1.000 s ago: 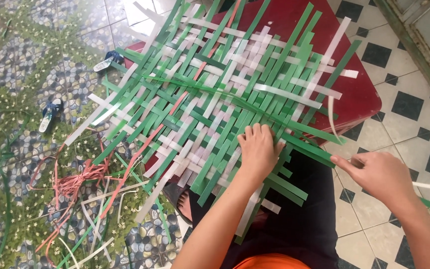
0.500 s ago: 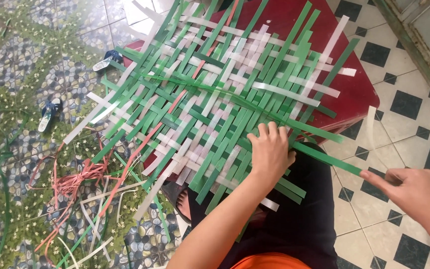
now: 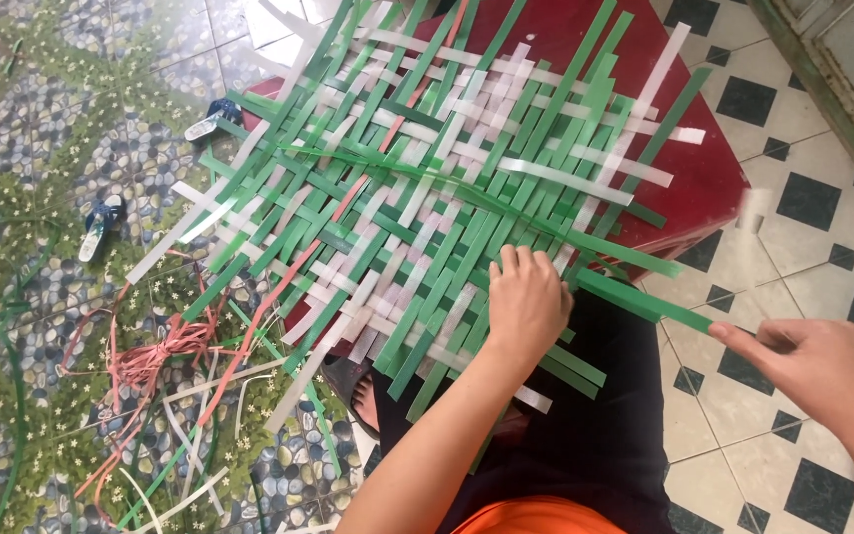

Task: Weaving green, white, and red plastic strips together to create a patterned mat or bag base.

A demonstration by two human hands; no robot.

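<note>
Nearest the camera, the person is sitting in an orange top and dark trousers (image 3: 585, 435), looking down at a half-woven mat.

At near right, the right hand (image 3: 822, 366) is pinching the end of a long green strip (image 3: 635, 297) between thumb and forefinger, drawing it out to the right over the black-and-white floor tiles (image 3: 793, 198). The strip is running up and left from that hand into the weave.

Just left of it, the left hand (image 3: 526, 302) is lying palm down on the near right edge of the mat (image 3: 427, 208), fingers together and slightly curled, pressing the crossing strips flat where the green strip enters.

To do this step well, the pressing hand would best be sitting right beside the entry point, so the neighbouring strips are not lifting or sliding, while the pull is running straight along the strip's own line, low and even, to avoid twisting or buckling it.

The mat itself, of green and white strips with one pink strip crossing it, is resting on a red stool (image 3: 694, 168) beyond the knees, loose ends fanning past every edge.

At near left, offcuts (image 3: 150, 366) in pink, white and green are lying tangled on the pebble-patterned floor. Farther left, two small sandals (image 3: 101, 222) are lying well apart.
</note>
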